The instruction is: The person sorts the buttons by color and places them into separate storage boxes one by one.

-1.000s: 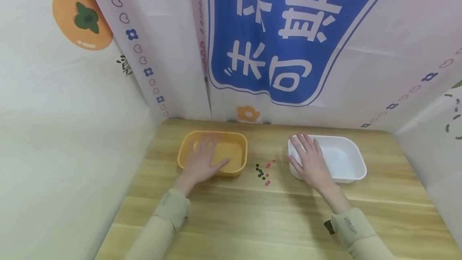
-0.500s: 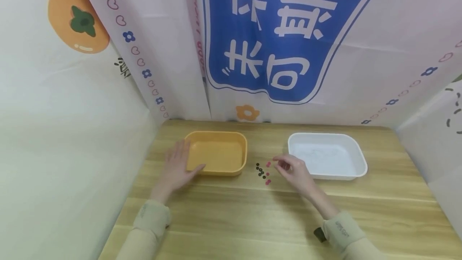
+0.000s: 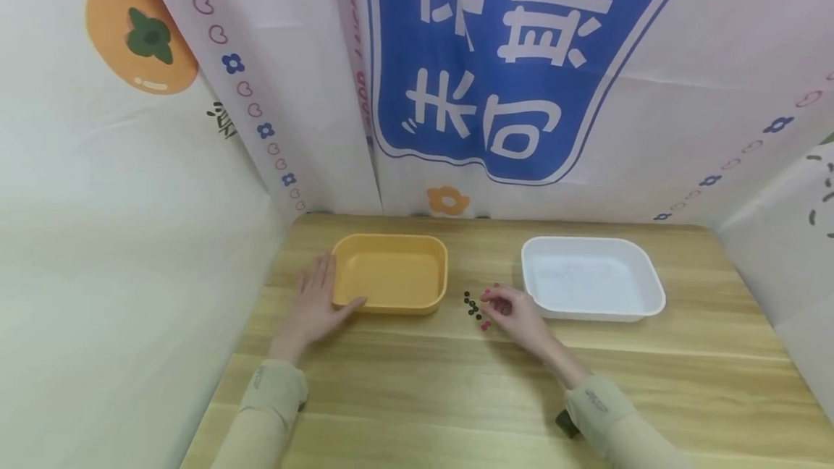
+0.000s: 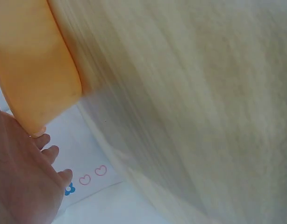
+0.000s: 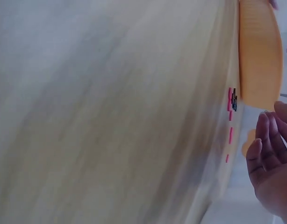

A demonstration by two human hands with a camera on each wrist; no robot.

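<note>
My left hand (image 3: 313, 310) lies along the left side of a yellow-orange plastic tray (image 3: 391, 309), fingers straight and thumb touching its front corner. From the left wrist, the same hand (image 4: 26, 172) shows with its fingertips at the tray's rim. Right of this tray lie several small flat round pieces, like buttons: dark ones (image 3: 472, 304) and pink ones (image 3: 485, 325). Over the pink pieces is my right hand (image 3: 521, 320), with loosely curled fingers and the thumb close to the forefinger. No piece shows between those fingertips (image 5: 262, 116), which appear raised above the table.
A white plastic tray (image 3: 589, 312) stands to the right, just beyond my right hand. Both trays sit on a wood-grain table (image 3: 417, 396). A printed cloth (image 3: 313, 93) hangs behind the table's back edge. A dark tab (image 3: 567, 423) is by my right sleeve.
My left hand has moved from over the yellow-orange tray to its left side. My right hand has gone from the white tray leftwards to the pink pieces, its spread fingers now drawn together.
</note>
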